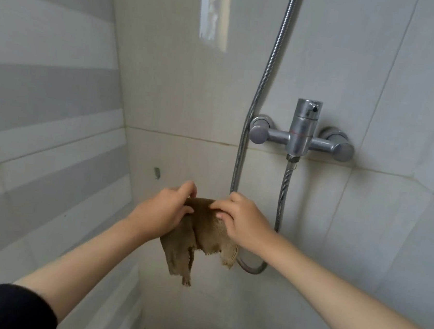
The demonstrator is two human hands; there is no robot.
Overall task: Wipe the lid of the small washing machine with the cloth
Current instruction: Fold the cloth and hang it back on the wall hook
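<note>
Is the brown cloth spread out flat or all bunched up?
Bunched up. Both hands pinch the cloth at its top, and it hangs crumpled in folds.

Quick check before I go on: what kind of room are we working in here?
Most likely a bathroom or shower corner: glossy tiled walls, a metal shower mixer valve and its flexible hose on the wall. Both hands hold a brown cloth.

Soft even daylight, window glare, edges bowed.
</note>
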